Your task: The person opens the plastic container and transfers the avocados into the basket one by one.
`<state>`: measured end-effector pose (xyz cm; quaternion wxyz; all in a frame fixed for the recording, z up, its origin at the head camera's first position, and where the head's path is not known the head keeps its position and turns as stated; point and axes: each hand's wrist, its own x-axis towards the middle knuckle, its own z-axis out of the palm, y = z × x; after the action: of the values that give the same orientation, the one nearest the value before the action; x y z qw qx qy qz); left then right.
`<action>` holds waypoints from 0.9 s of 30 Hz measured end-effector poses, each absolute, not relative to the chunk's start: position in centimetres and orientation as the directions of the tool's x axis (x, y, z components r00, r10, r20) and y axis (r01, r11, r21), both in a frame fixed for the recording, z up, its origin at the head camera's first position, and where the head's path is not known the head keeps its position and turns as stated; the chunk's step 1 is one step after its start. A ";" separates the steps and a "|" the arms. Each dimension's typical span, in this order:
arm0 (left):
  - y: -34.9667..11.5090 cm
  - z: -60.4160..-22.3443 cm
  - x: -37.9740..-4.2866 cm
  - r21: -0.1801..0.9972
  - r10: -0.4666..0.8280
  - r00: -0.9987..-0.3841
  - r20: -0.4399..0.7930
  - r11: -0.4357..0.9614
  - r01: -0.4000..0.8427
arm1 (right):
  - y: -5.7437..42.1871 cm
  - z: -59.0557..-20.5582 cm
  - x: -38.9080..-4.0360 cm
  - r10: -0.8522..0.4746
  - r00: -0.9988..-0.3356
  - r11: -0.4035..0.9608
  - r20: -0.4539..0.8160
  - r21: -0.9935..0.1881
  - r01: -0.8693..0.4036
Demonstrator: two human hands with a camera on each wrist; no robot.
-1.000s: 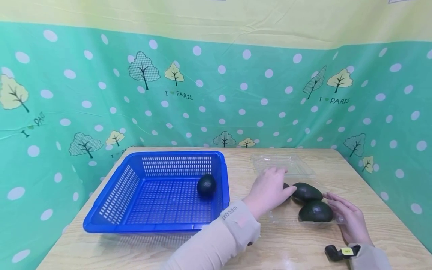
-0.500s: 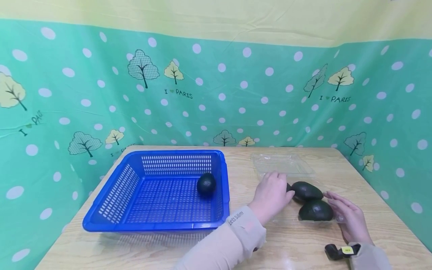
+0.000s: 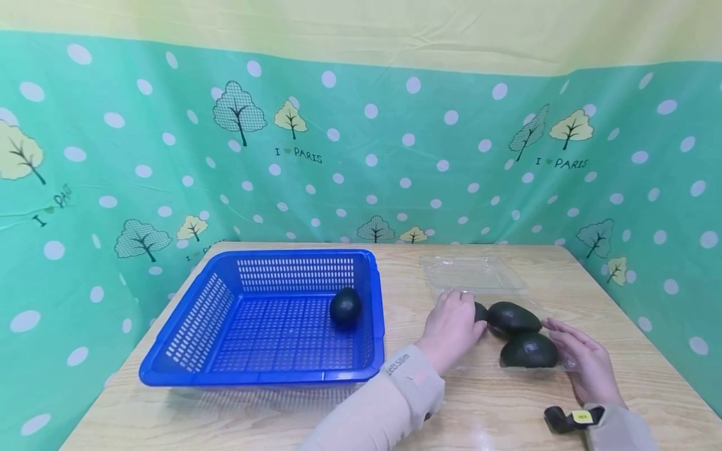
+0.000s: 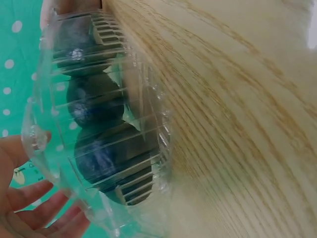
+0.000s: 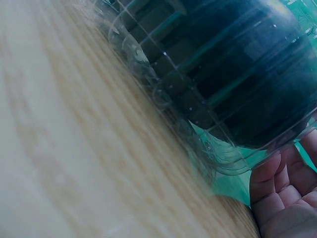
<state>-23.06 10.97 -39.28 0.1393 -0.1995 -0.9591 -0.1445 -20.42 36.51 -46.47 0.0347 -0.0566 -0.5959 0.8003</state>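
A clear plastic box (image 3: 468,369) holds several dark green avocados; one (image 3: 529,351) lies at its front right and another (image 3: 512,317) just behind. A third avocado (image 3: 481,312) shows partly beside my left hand (image 3: 451,322), which covers the rest. In the left wrist view, the left hand's fingers (image 4: 47,198) are spread loosely along the box's rim, above the nearest avocado (image 4: 111,156). My right hand (image 3: 583,360) grips the right side of the box. Its fingertips (image 5: 267,166) sit at the wall in the right wrist view, close to a large avocado (image 5: 247,74).
A blue plastic basket (image 3: 262,378) stands on the left of the wooden table (image 3: 406,269), with one avocado (image 3: 345,307) at its right side. The clear lid (image 3: 474,275) lies behind the box. A green printed curtain (image 3: 350,156) hangs behind the table.
My left hand has drawn a little left and back, uncovering more of the avocado beside it. The right hand stays at the box's right side.
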 end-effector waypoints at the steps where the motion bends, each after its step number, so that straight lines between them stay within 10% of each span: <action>1: 11.0 -39.3 -23.1 0.219 0.342 -0.881 0.328 0.879 0.423 | 36.5 -46.5 -20.4 0.124 -0.991 -0.287 -0.051 -0.958 0.014; 27: 11.6 -41.5 -24.1 0.168 0.355 -0.870 0.343 0.888 0.428 | 36.4 -46.4 -20.4 0.114 -0.993 -0.301 -0.042 -0.954 0.006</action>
<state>-24.11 11.57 -41.54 0.1535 -0.2040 -0.9594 -0.1199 -20.37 36.45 -46.41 0.0334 -0.0508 -0.5904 0.8048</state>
